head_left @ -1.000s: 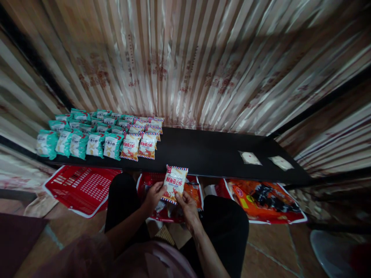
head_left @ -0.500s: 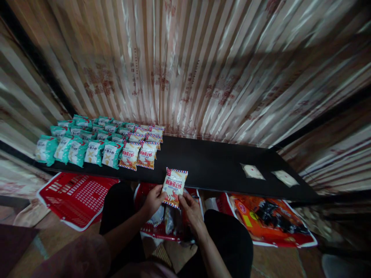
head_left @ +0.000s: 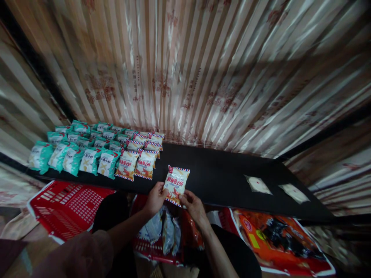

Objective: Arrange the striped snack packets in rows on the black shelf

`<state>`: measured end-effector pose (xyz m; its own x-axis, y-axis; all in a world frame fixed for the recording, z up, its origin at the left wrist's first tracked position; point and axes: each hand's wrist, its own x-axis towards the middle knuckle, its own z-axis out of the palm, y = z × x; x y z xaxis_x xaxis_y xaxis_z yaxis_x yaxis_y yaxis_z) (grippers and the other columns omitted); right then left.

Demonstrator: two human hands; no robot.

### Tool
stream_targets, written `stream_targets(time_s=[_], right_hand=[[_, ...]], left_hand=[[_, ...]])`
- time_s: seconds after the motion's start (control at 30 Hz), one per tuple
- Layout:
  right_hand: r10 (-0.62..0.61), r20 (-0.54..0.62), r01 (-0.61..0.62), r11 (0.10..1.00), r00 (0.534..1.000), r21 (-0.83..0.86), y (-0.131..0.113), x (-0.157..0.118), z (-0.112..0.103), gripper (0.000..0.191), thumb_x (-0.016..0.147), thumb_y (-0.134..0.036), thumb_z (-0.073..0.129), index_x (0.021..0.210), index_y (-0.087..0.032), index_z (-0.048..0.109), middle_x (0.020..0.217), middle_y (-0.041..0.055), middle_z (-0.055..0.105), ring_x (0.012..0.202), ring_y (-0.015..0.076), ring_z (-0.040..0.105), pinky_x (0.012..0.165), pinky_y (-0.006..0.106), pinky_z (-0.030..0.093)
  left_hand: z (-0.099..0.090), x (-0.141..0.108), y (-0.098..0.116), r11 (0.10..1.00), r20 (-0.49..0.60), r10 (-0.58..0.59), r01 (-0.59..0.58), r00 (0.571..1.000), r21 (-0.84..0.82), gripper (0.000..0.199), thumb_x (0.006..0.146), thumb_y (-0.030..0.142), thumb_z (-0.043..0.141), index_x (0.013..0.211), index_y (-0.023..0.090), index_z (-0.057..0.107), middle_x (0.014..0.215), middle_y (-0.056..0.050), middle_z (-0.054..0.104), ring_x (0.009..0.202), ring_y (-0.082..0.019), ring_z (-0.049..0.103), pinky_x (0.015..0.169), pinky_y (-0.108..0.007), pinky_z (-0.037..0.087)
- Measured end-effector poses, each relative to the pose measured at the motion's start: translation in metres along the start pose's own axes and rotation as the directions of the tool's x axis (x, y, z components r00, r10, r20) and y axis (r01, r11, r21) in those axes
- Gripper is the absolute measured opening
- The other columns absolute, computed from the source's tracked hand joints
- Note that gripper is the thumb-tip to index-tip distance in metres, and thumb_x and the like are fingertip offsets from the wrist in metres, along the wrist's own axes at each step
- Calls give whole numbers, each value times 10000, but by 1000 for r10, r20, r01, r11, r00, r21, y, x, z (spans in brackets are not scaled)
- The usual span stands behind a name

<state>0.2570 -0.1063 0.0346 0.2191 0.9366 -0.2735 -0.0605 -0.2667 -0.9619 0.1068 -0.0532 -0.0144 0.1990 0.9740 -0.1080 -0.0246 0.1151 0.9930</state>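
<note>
A cream snack bag [head_left: 176, 184] with red lettering and striped ends is held between both hands, over the front edge of the black shelf [head_left: 203, 170]. My left hand [head_left: 156, 197] grips its lower left side, fingers closed. On its lower right corner, my right hand [head_left: 193, 206] pinches with thumb and fingers. To the left, matching cream bags [head_left: 144, 164] stand in rows on the shelf. Beside them are several rows of teal snack bags [head_left: 108, 162], propped upright. Below my hands a red basket [head_left: 156, 249] contains more bags [head_left: 168, 231].
Two flat pale packets [head_left: 258, 184] lie on the shelf's right part. A red basket [head_left: 69, 208] is at the lower left, and another basket [head_left: 290, 266] at the lower right carries orange packages [head_left: 257, 235]. A striped plastic sheet [head_left: 179, 77] hangs behind the shelf.
The view has shifted, so the shelf and baskets sit lower in the picture. Both hands still hold the cream bag, which has tilted slightly; more of the middle basket's contents shows.
</note>
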Motion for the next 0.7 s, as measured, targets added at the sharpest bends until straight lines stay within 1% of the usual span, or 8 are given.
stream_targets(time_s=[0.07, 0.13, 0.23, 0.3, 0.37, 0.47, 0.6, 0.7], right_hand=[[1, 1, -1, 1000, 1000, 25, 1, 11, -4, 520, 516, -535, 765, 874, -169, 675, 772, 62, 719, 728, 231, 653, 687, 328, 505], [1, -8, 0, 999, 1000, 36, 4, 23, -7, 510, 509, -519, 772, 867, -171, 668, 772, 60, 718, 702, 218, 646, 667, 320, 497], [-14, -12, 14, 1000, 1000, 10, 8, 41, -12, 506, 506, -524, 767, 852, -170, 665, 749, 54, 713, 675, 214, 637, 638, 316, 488], [-36, -15, 36, 999, 999, -35, 9, 51, -14, 495, 524, -532, 754, 852, -171, 669, 755, 52, 714, 677, 215, 636, 633, 311, 484], [-63, -27, 60, 993, 998, -104, 8, 61, -15, 484, 548, -538, 733, 854, -167, 676, 755, 51, 712, 679, 215, 633, 628, 302, 476], [-90, -41, 80, 977, 995, -198, 5, 74, -16, 473, 576, -548, 696, 842, -156, 683, 740, 50, 707, 678, 213, 625, 619, 290, 463], [-80, -40, 68, 965, 996, -252, 3, 91, -17, 477, 597, -546, 656, 857, -147, 689, 795, 59, 715, 716, 221, 632, 648, 293, 470], [-85, -39, 69, 951, 996, -302, 3, 103, -17, 462, 644, -527, 618, 891, -144, 692, 820, 69, 719, 722, 223, 640, 654, 300, 478]], left_hand=[[2, 8, 1, 991, -12, 21, -19, 1000, 132, 154, 791, 208, 538, 938, 164, 539, 910, -59, 667, 841, -161, 643, 776, -276, 495], [4, 16, 5, 950, -48, 39, -23, 998, 310, 170, 801, 217, 527, 956, 160, 564, 910, -55, 649, 825, -156, 631, 774, -274, 484], [8, 27, 15, 837, -102, 66, 1, 993, 547, 192, 798, 215, 533, 969, 160, 602, 921, -53, 610, 820, -149, 611, 775, -260, 462], [11, 33, 24, 771, -108, 62, 21, 992, 636, 191, 806, 206, 523, 964, 163, 622, 919, -53, 597, 826, -150, 603, 769, -248, 450], [13, 39, 32, 726, -99, 55, 28, 994, 687, 195, 821, 198, 502, 956, 158, 638, 913, -60, 597, 845, -157, 596, 771, -244, 438], [17, 49, 40, 688, -89, 53, 29, 995, 725, 207, 834, 194, 490, 953, 147, 653, 904, -71, 603, 871, -166, 585, 791, -245, 423], [21, 63, 42, 664, -101, 37, 51, 994, 746, 212, 839, 201, 495, 954, 135, 660, 915, -85, 609, 897, -181, 579, 816, -255, 412], [24, 75, 41, 653, -117, 14, 80, 993, 753, 217, 843, 205, 495, 968, 133, 658, 944, -96, 614, 922, -193, 576, 825, -263, 409]])
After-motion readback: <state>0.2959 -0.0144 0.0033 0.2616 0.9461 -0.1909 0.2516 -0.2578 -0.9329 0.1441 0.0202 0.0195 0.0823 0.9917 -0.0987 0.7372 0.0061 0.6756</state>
